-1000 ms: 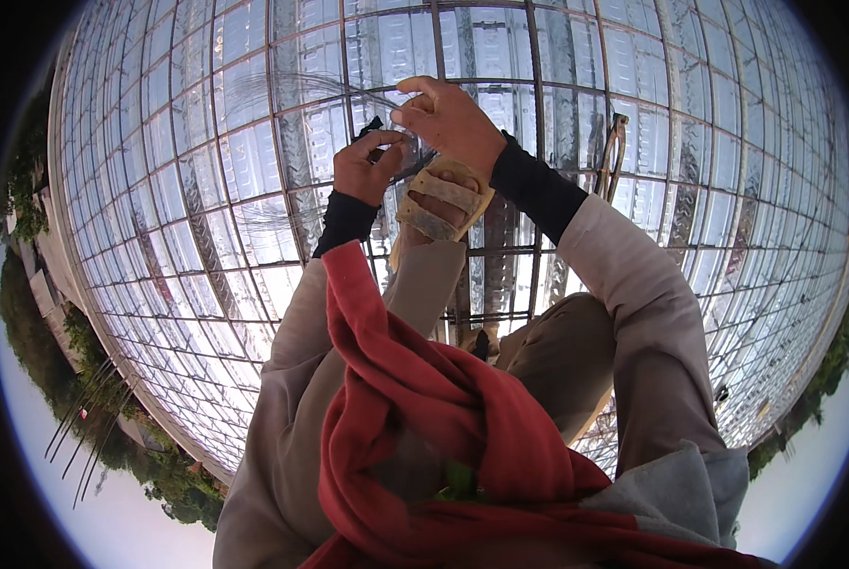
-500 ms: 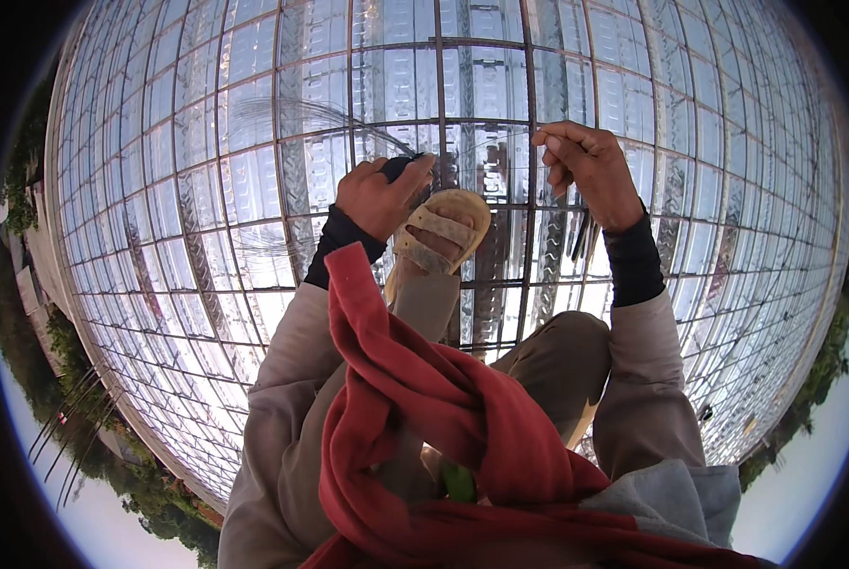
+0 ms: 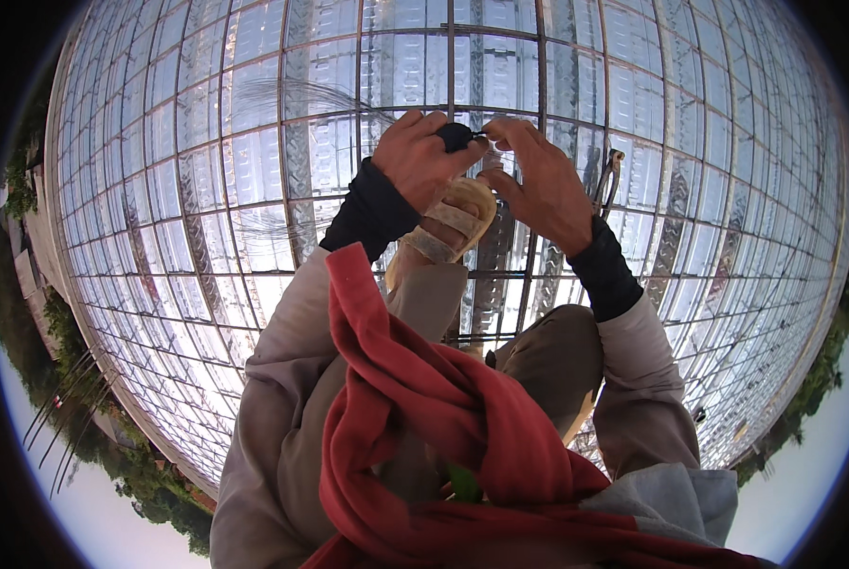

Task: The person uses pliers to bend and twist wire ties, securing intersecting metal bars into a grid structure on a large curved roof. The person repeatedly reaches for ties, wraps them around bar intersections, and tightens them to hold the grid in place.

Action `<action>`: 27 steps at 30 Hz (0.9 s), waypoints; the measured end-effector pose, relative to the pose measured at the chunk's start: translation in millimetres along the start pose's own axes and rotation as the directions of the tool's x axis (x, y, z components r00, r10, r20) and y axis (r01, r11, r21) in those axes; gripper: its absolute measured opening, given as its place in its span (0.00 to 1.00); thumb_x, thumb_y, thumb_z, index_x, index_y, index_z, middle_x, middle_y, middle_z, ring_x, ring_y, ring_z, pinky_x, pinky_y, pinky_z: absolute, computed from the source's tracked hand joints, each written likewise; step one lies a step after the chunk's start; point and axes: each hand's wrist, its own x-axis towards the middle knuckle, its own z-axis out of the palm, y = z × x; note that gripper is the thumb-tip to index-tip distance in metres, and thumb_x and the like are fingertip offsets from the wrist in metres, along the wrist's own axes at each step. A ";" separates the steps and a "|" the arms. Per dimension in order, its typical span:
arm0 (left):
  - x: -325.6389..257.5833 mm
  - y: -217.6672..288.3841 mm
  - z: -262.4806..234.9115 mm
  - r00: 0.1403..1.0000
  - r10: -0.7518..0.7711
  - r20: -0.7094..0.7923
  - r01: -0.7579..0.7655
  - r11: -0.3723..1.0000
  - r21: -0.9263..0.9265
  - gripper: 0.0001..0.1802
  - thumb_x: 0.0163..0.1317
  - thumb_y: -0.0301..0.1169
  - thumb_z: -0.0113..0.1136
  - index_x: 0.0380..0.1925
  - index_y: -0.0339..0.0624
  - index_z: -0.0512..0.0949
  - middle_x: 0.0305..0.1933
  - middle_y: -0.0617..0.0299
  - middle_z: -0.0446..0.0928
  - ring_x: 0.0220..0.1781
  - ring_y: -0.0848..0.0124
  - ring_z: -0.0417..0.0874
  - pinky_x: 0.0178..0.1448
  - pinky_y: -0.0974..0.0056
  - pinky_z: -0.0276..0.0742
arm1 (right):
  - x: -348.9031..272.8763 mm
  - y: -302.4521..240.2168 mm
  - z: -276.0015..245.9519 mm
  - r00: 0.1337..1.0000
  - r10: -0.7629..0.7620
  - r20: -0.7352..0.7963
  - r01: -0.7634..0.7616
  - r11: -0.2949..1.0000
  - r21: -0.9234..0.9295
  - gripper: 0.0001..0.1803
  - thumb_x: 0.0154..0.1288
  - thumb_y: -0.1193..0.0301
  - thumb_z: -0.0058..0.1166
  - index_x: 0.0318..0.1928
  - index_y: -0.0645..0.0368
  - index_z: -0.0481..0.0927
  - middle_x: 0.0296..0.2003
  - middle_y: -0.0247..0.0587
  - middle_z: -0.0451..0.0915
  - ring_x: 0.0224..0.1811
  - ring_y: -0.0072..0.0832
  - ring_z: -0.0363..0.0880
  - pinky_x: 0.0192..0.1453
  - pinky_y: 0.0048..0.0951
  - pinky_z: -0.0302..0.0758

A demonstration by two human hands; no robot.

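Note:
My left hand [image 3: 419, 156] is closed around a bundle of thin tie wires [image 3: 325, 97], whose loose ends fan out to the left above the mesh. A black patch [image 3: 456, 137] shows at its fingers; I cannot tell whether it is a wrap or part of a glove. My right hand [image 3: 543, 185] meets the left fingertips with its fingers curled and its thumb lower down. Anything between those right fingers is too small to make out. Beyond the right wrist, pincers [image 3: 612, 175] lie on the rebar mesh [image 3: 542, 76], partly hidden by the hand.
Shiny ribbed metal decking [image 3: 396, 71] lies under the rebar grid. My sandalled foot [image 3: 453, 223] rests on the bars below my hands. A red cloth [image 3: 443, 389] hangs in front of me. Rebar ends [image 3: 69, 417] stick up past the deck's left edge, near trees.
My right hand has swung left from its place apart to meet the left hand. The left hand has moved up and right with the wires. More of the pincers now shows.

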 end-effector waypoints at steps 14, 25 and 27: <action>-80.3 -10.9 18.4 0.921 -0.374 0.109 0.388 0.862 -0.326 0.07 0.65 0.30 0.67 0.42 0.53 0.86 0.37 0.61 0.89 0.35 0.57 0.89 0.49 0.51 0.84 | -11.5 32.9 -8.8 0.998 -0.002 0.064 0.003 1.000 -0.018 0.04 0.67 0.78 0.62 0.42 0.62 0.86 0.35 0.43 0.85 0.36 0.37 0.86 0.41 0.36 0.79; -7.9 0.2 -3.1 0.732 -0.595 0.332 0.298 -0.159 -0.941 0.15 0.77 0.36 0.58 0.39 0.34 0.83 0.57 0.50 0.84 0.57 0.61 0.87 0.62 0.56 0.84 | 6.3 3.6 8.7 0.994 0.034 -0.104 0.003 0.943 0.334 0.07 0.70 0.74 0.60 0.45 0.60 0.86 0.36 0.46 0.86 0.39 0.42 0.87 0.45 0.36 0.81; -3.3 -12.3 -5.3 0.708 -0.611 0.354 -0.011 -0.510 -0.860 0.14 0.77 0.36 0.58 0.39 0.35 0.83 0.61 0.48 0.81 0.58 0.59 0.86 0.64 0.53 0.84 | 5.3 5.3 18.2 0.995 0.057 -0.087 -0.022 0.931 0.364 0.08 0.71 0.73 0.60 0.47 0.61 0.86 0.38 0.47 0.87 0.40 0.41 0.88 0.46 0.36 0.81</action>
